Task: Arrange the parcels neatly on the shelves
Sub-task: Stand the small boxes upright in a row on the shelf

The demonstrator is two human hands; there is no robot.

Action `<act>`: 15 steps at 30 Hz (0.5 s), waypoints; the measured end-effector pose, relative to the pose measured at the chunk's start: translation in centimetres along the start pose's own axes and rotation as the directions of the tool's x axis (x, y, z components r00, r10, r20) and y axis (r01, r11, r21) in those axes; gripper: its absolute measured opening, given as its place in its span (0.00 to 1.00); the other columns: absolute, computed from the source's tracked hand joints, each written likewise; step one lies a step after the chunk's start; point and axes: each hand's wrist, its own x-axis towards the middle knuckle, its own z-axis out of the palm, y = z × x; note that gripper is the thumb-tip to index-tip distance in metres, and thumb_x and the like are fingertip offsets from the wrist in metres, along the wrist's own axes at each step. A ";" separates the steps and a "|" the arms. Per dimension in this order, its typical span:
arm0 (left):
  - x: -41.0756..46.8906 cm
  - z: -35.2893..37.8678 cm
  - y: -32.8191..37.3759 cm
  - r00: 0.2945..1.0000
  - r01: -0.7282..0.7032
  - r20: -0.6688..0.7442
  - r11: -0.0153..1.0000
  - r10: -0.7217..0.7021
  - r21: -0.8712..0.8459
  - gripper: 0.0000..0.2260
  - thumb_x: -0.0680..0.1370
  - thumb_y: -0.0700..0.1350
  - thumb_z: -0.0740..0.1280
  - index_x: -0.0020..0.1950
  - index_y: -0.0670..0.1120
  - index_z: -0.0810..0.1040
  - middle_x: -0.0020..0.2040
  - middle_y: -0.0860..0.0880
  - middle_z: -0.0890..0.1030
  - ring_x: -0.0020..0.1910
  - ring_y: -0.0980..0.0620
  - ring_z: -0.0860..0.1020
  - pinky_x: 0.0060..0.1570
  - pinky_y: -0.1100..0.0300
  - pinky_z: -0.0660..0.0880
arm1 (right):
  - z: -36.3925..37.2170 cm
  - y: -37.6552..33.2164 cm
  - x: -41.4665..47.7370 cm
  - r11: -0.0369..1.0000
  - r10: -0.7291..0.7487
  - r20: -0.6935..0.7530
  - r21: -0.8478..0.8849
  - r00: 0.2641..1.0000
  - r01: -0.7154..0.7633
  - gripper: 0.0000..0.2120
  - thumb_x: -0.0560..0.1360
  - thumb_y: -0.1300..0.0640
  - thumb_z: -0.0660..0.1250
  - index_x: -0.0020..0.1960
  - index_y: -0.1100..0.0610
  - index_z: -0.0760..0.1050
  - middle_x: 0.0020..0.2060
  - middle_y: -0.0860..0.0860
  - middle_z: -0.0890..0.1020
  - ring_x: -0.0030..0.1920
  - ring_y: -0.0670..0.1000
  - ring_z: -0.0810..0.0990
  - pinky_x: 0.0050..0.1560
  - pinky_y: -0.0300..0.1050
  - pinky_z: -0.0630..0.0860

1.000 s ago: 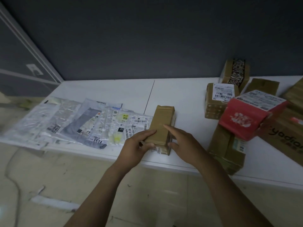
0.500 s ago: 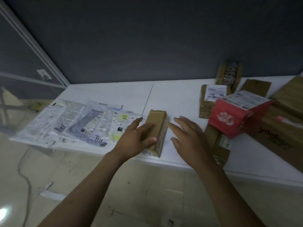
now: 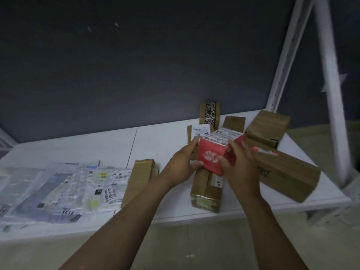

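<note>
Both hands have left the slim brown carton [image 3: 139,180] and jumped right to the red box [image 3: 211,159], which is perched over a taped brown carton [image 3: 204,193] on the white shelf [image 3: 165,141]. My left hand [image 3: 180,165] and right hand [image 3: 240,166] clamp its opposite sides. Looks like light, stiff cardboard to me. I'd keep gripping the side faces, since that glossy print might slip.

Dim, soft motion blur, warped edges
</note>
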 end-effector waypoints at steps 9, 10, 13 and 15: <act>-2.1 -1.8 0.7 0.977 0.032 -0.176 0.897 -0.122 -0.441 0.21 0.77 0.52 0.67 0.67 0.64 0.66 0.63 0.56 0.74 0.59 0.53 0.77 0.57 0.55 0.78 | 1.2 -3.0 -1.0 0.855 0.006 0.163 0.510 0.987 -0.090 0.11 0.76 0.58 0.68 0.57 0.46 0.74 0.67 0.44 0.73 0.63 0.46 0.76 0.56 0.43 0.78; -2.8 -2.4 0.8 0.970 0.047 -0.193 0.891 -0.149 -0.452 0.17 0.78 0.53 0.66 0.65 0.64 0.68 0.62 0.56 0.75 0.59 0.54 0.78 0.57 0.55 0.78 | 1.5 -3.8 -1.3 0.826 0.003 0.162 0.556 0.987 -0.094 0.10 0.76 0.58 0.68 0.54 0.47 0.74 0.66 0.40 0.74 0.62 0.45 0.76 0.56 0.43 0.79; -5.2 -3.5 0.3 0.949 0.083 -0.252 0.924 -0.187 -0.374 0.18 0.77 0.59 0.64 0.66 0.62 0.69 0.60 0.59 0.76 0.56 0.59 0.77 0.50 0.71 0.77 | 2.4 -5.7 -2.6 0.722 0.052 0.203 0.669 0.978 -0.177 0.14 0.75 0.59 0.70 0.58 0.52 0.71 0.57 0.39 0.78 0.58 0.46 0.79 0.51 0.40 0.80; -6.8 -3.8 -0.4 0.929 0.083 -0.303 0.917 -0.213 -0.390 0.26 0.69 0.72 0.63 0.66 0.68 0.67 0.63 0.59 0.72 0.60 0.57 0.75 0.50 0.66 0.78 | 3.0 -6.5 -3.3 0.644 0.103 0.268 0.716 0.958 -0.269 0.24 0.72 0.53 0.71 0.65 0.53 0.67 0.56 0.44 0.78 0.57 0.48 0.80 0.50 0.42 0.81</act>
